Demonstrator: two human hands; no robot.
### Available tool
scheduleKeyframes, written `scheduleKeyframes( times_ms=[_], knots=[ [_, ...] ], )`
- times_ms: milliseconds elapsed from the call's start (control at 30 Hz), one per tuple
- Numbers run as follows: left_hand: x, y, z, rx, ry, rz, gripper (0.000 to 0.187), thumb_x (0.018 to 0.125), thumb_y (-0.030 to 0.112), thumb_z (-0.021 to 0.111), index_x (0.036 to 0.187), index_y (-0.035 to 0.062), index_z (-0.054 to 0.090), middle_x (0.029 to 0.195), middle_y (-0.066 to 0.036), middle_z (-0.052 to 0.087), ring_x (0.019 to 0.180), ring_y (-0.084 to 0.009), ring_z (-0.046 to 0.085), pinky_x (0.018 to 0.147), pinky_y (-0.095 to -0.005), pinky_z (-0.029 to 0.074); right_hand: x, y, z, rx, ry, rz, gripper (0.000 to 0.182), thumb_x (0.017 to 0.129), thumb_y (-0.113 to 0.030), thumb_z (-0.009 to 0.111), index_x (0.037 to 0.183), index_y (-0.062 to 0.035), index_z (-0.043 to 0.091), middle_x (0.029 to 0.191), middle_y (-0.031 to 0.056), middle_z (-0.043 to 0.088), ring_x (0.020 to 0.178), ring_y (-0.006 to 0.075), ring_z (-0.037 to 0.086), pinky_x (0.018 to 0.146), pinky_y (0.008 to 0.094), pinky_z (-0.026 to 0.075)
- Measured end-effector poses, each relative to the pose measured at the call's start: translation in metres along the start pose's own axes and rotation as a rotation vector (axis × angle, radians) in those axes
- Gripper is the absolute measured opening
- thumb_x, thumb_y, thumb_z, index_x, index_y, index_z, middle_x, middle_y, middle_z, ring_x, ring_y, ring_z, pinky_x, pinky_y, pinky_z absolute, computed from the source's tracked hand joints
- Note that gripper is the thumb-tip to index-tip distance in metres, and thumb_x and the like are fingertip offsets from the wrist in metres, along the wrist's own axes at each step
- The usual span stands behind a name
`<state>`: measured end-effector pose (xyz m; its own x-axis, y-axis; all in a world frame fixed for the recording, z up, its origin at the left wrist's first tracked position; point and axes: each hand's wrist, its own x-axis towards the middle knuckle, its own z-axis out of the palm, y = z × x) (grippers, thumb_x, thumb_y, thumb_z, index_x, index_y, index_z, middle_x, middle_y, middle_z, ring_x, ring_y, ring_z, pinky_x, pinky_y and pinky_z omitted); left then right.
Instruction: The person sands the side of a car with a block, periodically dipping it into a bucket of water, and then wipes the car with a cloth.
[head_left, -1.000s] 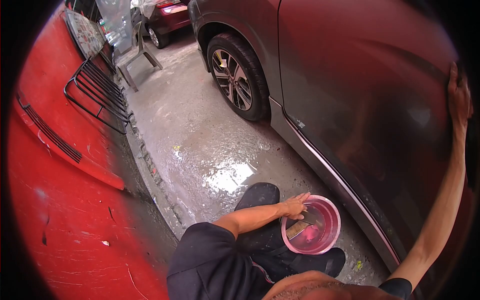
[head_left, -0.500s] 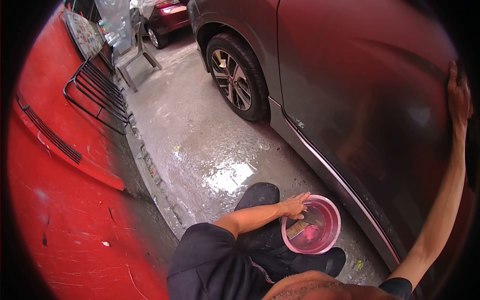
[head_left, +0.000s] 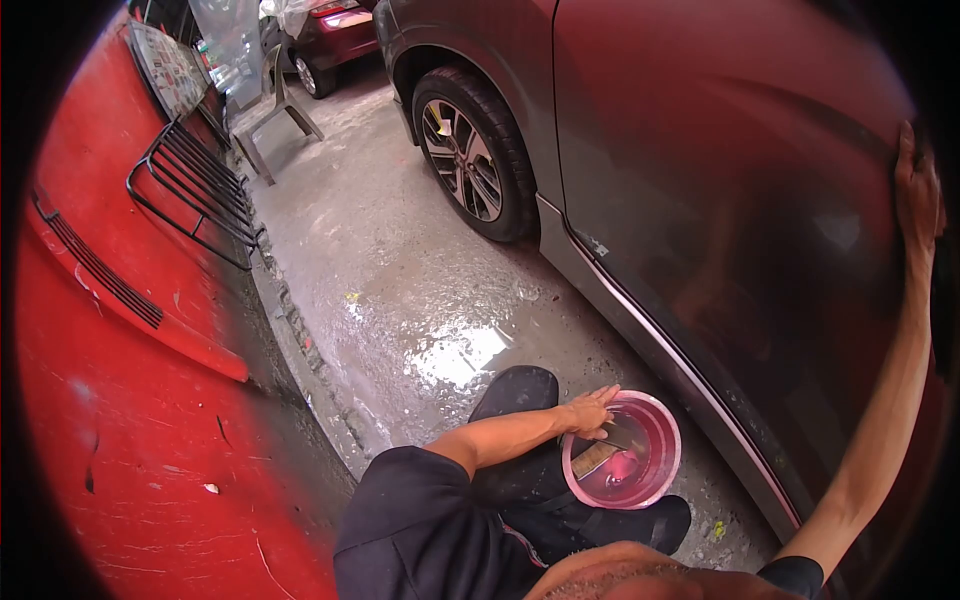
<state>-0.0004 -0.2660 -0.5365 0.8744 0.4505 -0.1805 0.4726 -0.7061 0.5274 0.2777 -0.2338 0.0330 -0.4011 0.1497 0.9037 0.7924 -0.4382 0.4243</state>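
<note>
My left hand (head_left: 588, 412) is at the upper left rim of a pink bucket (head_left: 672, 455). Its fingers lie over the rim and its thumb is inside, closed on the edge. In the water are a dark flat piece (head_left: 627, 436) near the thumb, a tan block (head_left: 594, 460) and a bright pink thing (head_left: 622, 467) whose kind I cannot make out. My right hand (head_left: 918, 195) lies with fingers stretched against the far right of a dark grey car's side panel (head_left: 700, 200), holding nothing.
A car wheel (head_left: 465, 150) stands ahead on wet concrete (head_left: 370, 240). Along the left, a red panel (head_left: 150, 430) and a black metal rack (head_left: 195, 190) line the passage. Farther off are a plastic chair (head_left: 275, 115) and a red car (head_left: 340, 40).
The pink thing in the bucket has shifted slightly in the water, and the bucket has moved a hair to the left. Both hands keep their places.
</note>
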Motion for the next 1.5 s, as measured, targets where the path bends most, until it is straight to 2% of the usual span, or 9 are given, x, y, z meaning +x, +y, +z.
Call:
scheduleKeyframes(
  times_ms=[67, 200, 267, 667, 700, 767, 1500],
  knots=[
    [0.003, -0.002, 0.002, 0.015, -0.037, -0.018, 0.059, 0.085, 0.04, 0.068, 0.136, 0.0125, 0.059, 0.161, -0.028, 0.001, 0.148, -0.0436, 0.015, 0.117, -0.0544, 0.026, 0.0, 0.0, 0.0, 0.007, -0.001, 0.002, 0.065, 0.096, -0.037, 0.043, 0.135, 0.0155, 0.046, 0.141, 0.0331, 0.047, 0.134, 0.0459, 0.043, 0.111, 0.0588, 0.03],
    [0.002, -0.001, 0.002, 0.011, -0.037, -0.018, 0.059, 0.085, 0.04, 0.068, 0.136, 0.0122, 0.059, 0.161, -0.028, 0.001, 0.148, -0.044, 0.016, 0.117, -0.0535, 0.025, 0.0, 0.0, 0.0, 0.007, 0.006, 0.0, 0.065, 0.096, -0.037, 0.043, 0.134, 0.0153, 0.046, 0.141, 0.033, 0.047, 0.134, 0.0459, 0.043, 0.111, 0.0588, 0.03],
    [0.0, 0.001, -0.002, -0.001, -0.022, -0.007, 0.058, 0.085, 0.039, 0.069, 0.133, 0.0074, 0.061, 0.158, -0.033, 0.008, 0.146, -0.0458, 0.019, 0.12, -0.0449, 0.021, 0.0, 0.0, 0.001, 0.01, 0.013, 0.003, 0.065, 0.096, -0.037, 0.043, 0.134, 0.0153, 0.046, 0.141, 0.033, 0.047, 0.134, 0.0459, 0.043, 0.111, 0.0588, 0.031],
    [-0.001, 0.002, -0.002, -0.016, -0.021, -0.018, 0.057, 0.085, 0.038, 0.068, 0.132, 0.0066, 0.061, 0.158, -0.034, 0.008, 0.146, -0.0458, 0.018, 0.121, -0.0446, 0.021, -0.001, -0.001, -0.002, 0.016, -0.038, 0.018, 0.066, 0.097, -0.038, 0.041, 0.137, 0.0151, 0.044, 0.143, 0.033, 0.044, 0.136, 0.0455, 0.04, 0.113, 0.058, 0.028],
    [0.0, 0.001, 0.0, -0.017, -0.021, -0.018, 0.057, 0.085, 0.038, 0.068, 0.132, 0.0066, 0.061, 0.158, -0.034, 0.008, 0.146, -0.0458, 0.018, 0.121, -0.0446, 0.021, -0.001, 0.0, 0.0, 0.02, -0.032, 0.017, 0.066, 0.097, -0.038, 0.041, 0.137, 0.0152, 0.044, 0.143, 0.033, 0.044, 0.136, 0.0456, 0.04, 0.113, 0.058, 0.028],
    [0.004, -0.004, 0.006, 0.021, -0.013, -0.011, 0.06, 0.084, 0.041, 0.069, 0.136, 0.0118, 0.059, 0.161, -0.029, 0.002, 0.148, -0.0442, 0.016, 0.117, -0.0527, 0.026, -0.001, 0.001, 0.0, 0.023, -0.027, 0.017, 0.067, 0.097, -0.038, 0.041, 0.137, 0.0152, 0.043, 0.143, 0.033, 0.044, 0.136, 0.0456, 0.04, 0.113, 0.0579, 0.028],
    [0.004, -0.005, 0.008, 0.023, -0.015, -0.01, 0.059, 0.085, 0.041, 0.069, 0.135, 0.0116, 0.06, 0.161, -0.028, 0.002, 0.148, -0.0446, 0.017, 0.116, -0.054, 0.028, -0.001, -0.001, -0.002, 0.032, 0.002, 0.004, 0.066, 0.096, -0.037, 0.043, 0.135, 0.0154, 0.045, 0.141, 0.0333, 0.046, 0.135, 0.0459, 0.043, 0.112, 0.0578, 0.03]
  ],
)
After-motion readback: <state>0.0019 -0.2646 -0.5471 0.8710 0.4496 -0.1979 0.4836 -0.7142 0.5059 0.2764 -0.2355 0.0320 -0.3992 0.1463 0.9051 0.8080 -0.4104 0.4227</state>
